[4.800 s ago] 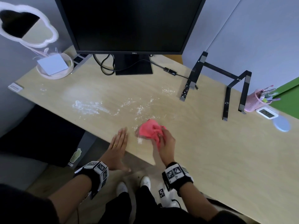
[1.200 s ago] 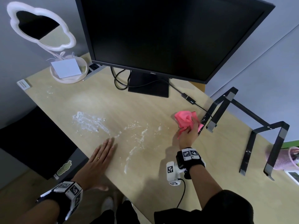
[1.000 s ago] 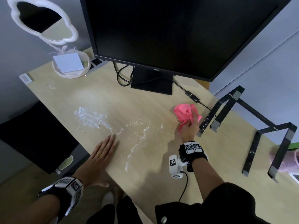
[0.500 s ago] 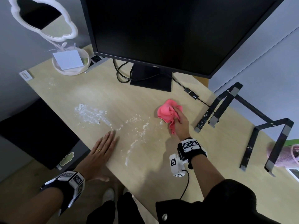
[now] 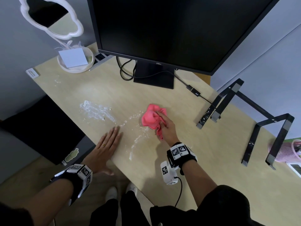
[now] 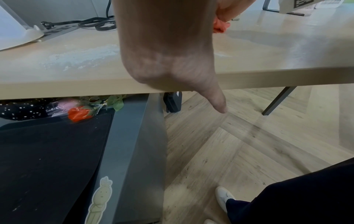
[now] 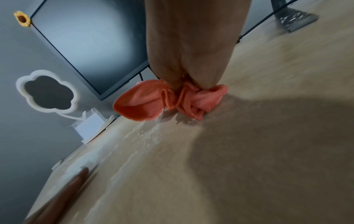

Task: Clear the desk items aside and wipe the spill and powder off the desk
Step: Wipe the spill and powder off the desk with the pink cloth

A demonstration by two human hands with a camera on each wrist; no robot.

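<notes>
My right hand (image 5: 164,123) grips a crumpled pink cloth (image 5: 150,117) and presses it on the wooden desk (image 5: 187,144), at the right end of a trail of white powder (image 5: 97,111). In the right wrist view the cloth (image 7: 153,101) bunches under my fingers, with powder streaks (image 7: 141,136) just in front of it. My left hand (image 5: 108,144) lies flat, fingers straight, on the desk's front edge beside the powder. Its thumb (image 6: 216,100) hangs below the desk edge (image 6: 268,78).
A black monitor (image 5: 162,30) on its stand (image 5: 154,75) with cables fills the back. A cloud-shaped mirror (image 5: 50,17) with a tray (image 5: 75,62) stands back left. A black laptop stand (image 5: 244,119) and a pink pen cup (image 5: 286,152) are at the right.
My right hand has dragged the pink cloth from beside the laptop stand leftward and toward me, into the powder trail. The left hand has stayed flat on the desk edge.
</notes>
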